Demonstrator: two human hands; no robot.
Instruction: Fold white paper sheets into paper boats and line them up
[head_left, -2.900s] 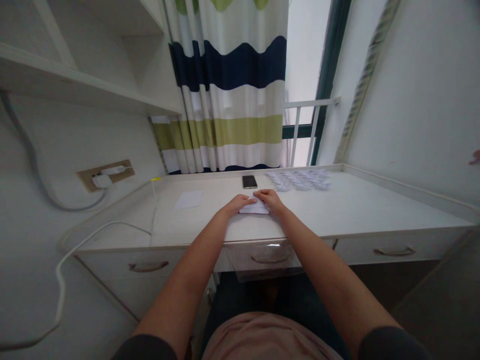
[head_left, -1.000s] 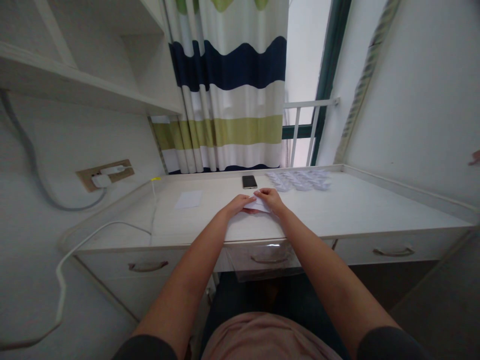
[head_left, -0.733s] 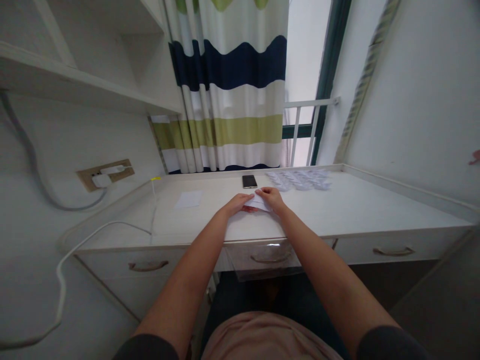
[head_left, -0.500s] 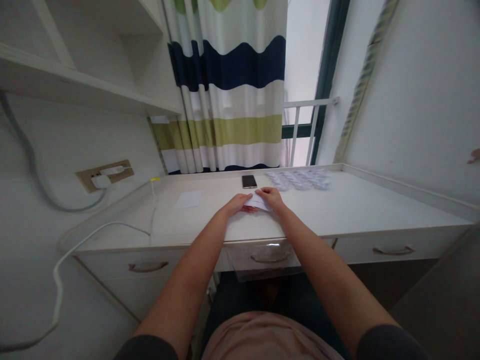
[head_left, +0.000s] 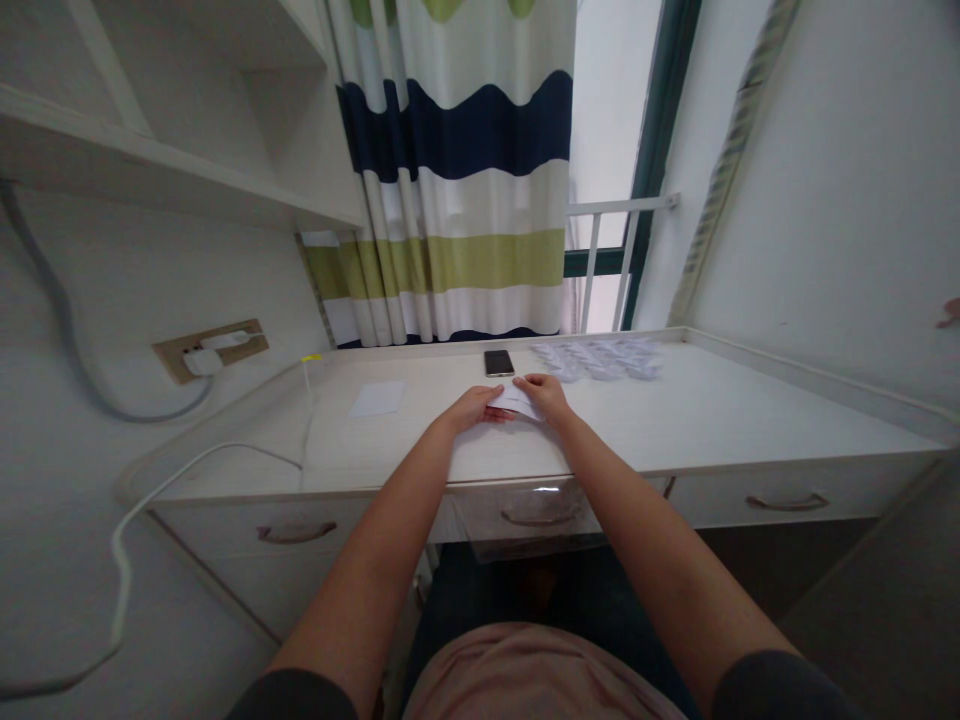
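Both of my hands meet over the middle of the white desk point(head_left: 712, 415). Between them is a small folded white paper point(head_left: 513, 402), lifted a little off the desk top. My left hand point(head_left: 472, 408) pinches its left end with fingers closed. My right hand point(head_left: 543, 394) grips its right end, fingers curled over the paper's top edge. Most of the paper is hidden by my fingers.
A dark phone point(head_left: 499, 362) lies just behind my hands. Several small folded white papers point(head_left: 600, 359) are spread at the back right. A flat white sheet point(head_left: 378, 399) lies to the left. A white cable point(head_left: 187, 470) runs from the wall socket point(head_left: 212, 350). Drawers sit below.
The paper lay flat under my hands at first. It is now raised slightly off the desk and held between both hands, which moved a little away from me.
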